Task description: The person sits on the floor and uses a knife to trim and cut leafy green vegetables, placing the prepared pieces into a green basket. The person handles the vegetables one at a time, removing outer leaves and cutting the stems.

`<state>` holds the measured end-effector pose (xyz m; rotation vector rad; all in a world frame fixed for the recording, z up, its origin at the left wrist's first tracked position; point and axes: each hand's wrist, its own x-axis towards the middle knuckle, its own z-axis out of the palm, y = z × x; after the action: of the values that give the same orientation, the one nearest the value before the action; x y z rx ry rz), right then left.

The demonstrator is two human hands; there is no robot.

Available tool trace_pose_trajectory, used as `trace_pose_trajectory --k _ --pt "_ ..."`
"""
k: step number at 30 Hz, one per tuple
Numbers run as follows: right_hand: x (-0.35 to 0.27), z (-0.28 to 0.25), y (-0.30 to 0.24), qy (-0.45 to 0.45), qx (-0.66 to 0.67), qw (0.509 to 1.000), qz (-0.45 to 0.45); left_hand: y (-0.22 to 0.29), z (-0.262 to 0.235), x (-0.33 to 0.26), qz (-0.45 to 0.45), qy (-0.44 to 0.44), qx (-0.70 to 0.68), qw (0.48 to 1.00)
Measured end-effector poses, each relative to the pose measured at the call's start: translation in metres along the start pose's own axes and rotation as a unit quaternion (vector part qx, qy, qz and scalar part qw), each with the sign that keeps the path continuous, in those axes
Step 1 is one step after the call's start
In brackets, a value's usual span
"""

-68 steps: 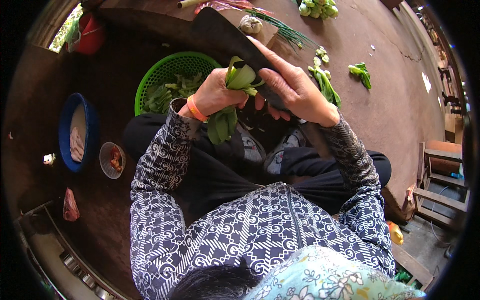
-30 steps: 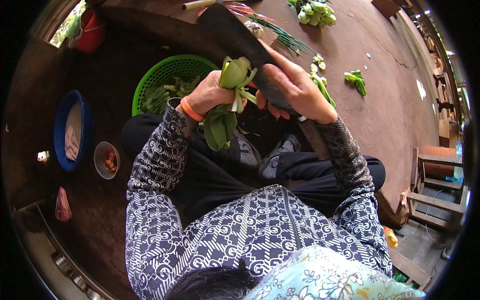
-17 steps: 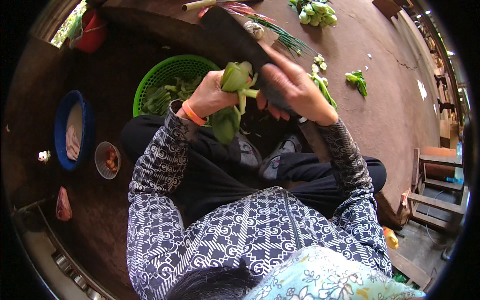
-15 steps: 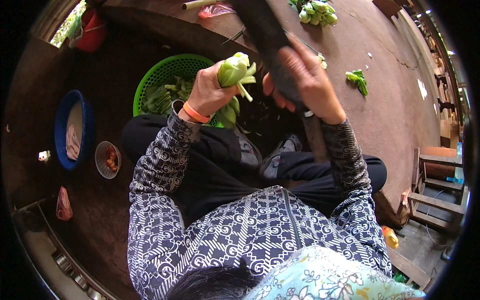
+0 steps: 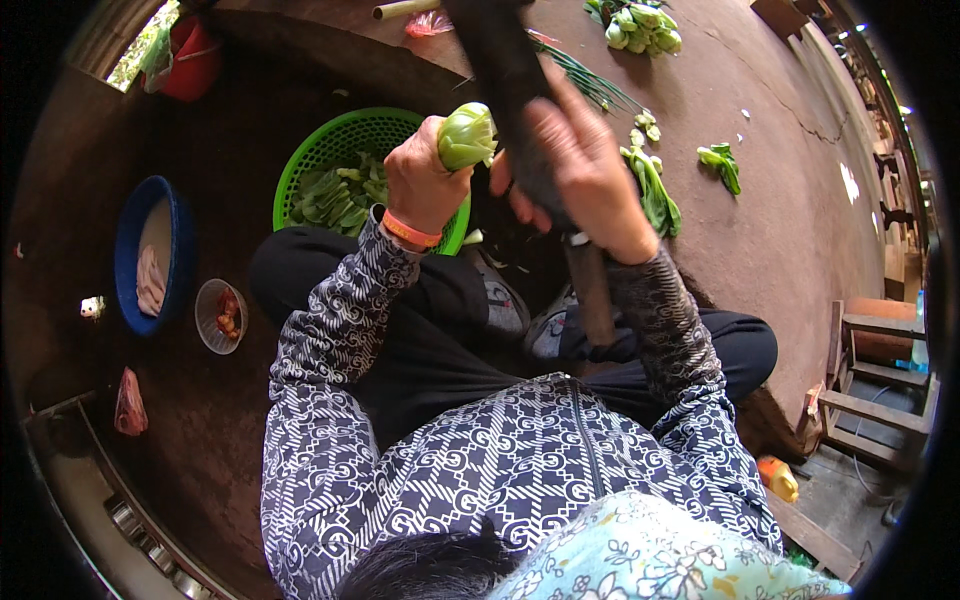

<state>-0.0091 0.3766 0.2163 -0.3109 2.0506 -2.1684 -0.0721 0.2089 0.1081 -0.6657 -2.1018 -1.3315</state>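
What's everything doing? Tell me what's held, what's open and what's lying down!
Left hand: closed around a leafy vegetable.
Leafy vegetable: held, pale end showing.
Right hand: gripping the cleaver.
Cleaver: held, tilted, blurred.
Green basket: uncovered, leaves inside.
Blue basin: uncovered, something pinkish inside.
Clear tub: uncovered, reddish pieces inside.
Loose green: lying on the brown surface.

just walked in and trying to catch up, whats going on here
A person sits cross-legged, the left hand gripping a pale green vegetable and the right hand holding a large dark knife by its blade, the handle pointing back toward the body. The knife is blurred beside the vegetable; whether they touch is unclear. A green basket with loose leaves inside sits below the left hand, and more greens lie on the raised brown surface to the right.
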Motion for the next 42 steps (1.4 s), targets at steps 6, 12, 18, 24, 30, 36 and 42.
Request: trace_pose_trajectory --k 6,12,18,24,30,36,42 --pt "0.015 0.008 0.001 0.070 -0.094 0.993 -0.002 -0.004 0.002 0.002 -0.005 0.027 0.024 0.999" --pt "0.024 0.016 0.021 -0.036 -0.071 0.997 0.023 -0.018 -0.004 -0.008 -0.061 0.025 -0.001 0.998" --pt "0.041 0.018 0.025 -0.032 -0.228 0.973 0.024 -0.024 -0.013 -0.004 -0.057 0.029 0.121 0.991" --pt "0.052 0.012 0.042 -0.036 -0.067 0.996 0.037 -0.022 -0.023 0.003 -0.017 0.043 0.155 0.987" --pt "0.055 0.008 0.039 -0.036 -0.121 0.992 -0.022 0.003 -0.024 0.005 -0.150 -0.072 -0.051 0.985" --pt "0.052 -0.002 0.029 -0.078 -0.050 0.995 -0.035 -0.005 -0.044 0.004 -0.266 -0.180 -0.440 0.839" --pt "0.059 0.007 0.040 -0.105 -0.082 0.991 0.014 -0.027 -0.036 -0.009 -0.244 -0.129 -0.234 0.932"
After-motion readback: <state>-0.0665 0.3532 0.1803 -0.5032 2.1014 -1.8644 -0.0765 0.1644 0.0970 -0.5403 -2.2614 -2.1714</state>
